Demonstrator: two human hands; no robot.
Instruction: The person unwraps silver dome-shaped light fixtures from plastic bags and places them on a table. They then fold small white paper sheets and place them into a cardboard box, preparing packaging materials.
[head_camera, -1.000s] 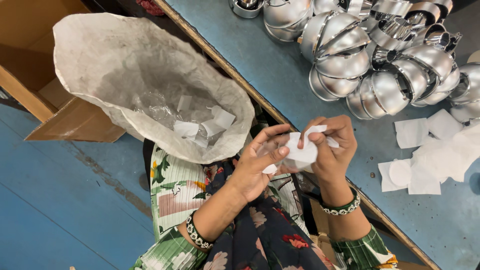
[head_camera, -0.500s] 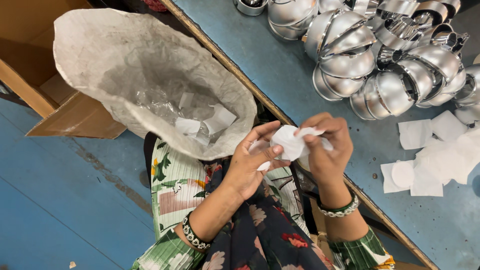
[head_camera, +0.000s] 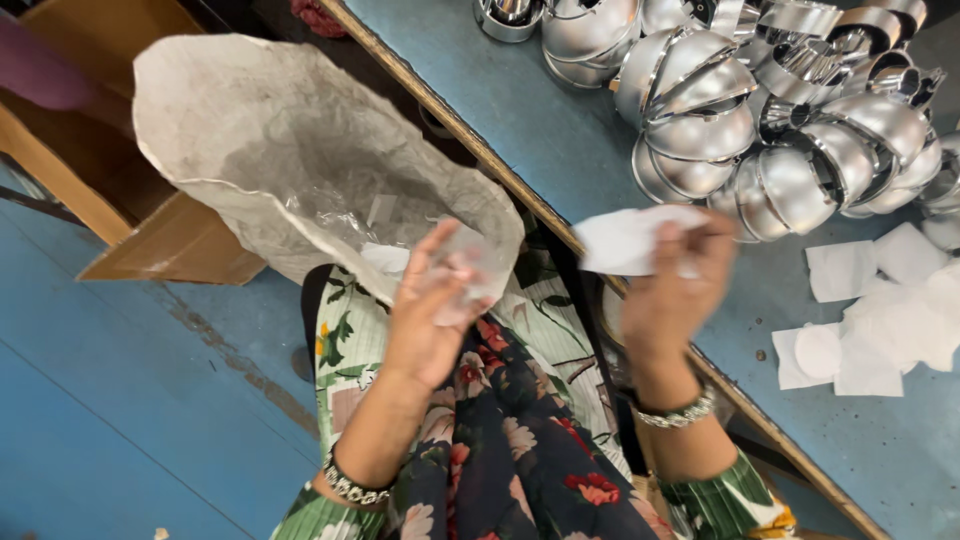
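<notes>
Left hand (head_camera: 430, 320): beaded bracelet (head_camera: 350, 487) at wrist, green-white leaf-print sleeve (head_camera: 310, 515). Right hand (head_camera: 675, 290): matching bracelet (head_camera: 678, 412), same green cuff (head_camera: 725, 492). Dark floral scarf (head_camera: 520, 450) over leaf-print dress (head_camera: 350, 350).

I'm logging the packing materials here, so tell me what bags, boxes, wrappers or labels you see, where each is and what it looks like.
Bag: left of the lap, wide open, grey-white, crumpled.
Cardboard box: behind the bag, brown.
Clear wrapper: in the left hand, blurred.
White sheet: in the right hand.
White squares: loose on the blue table.
</notes>
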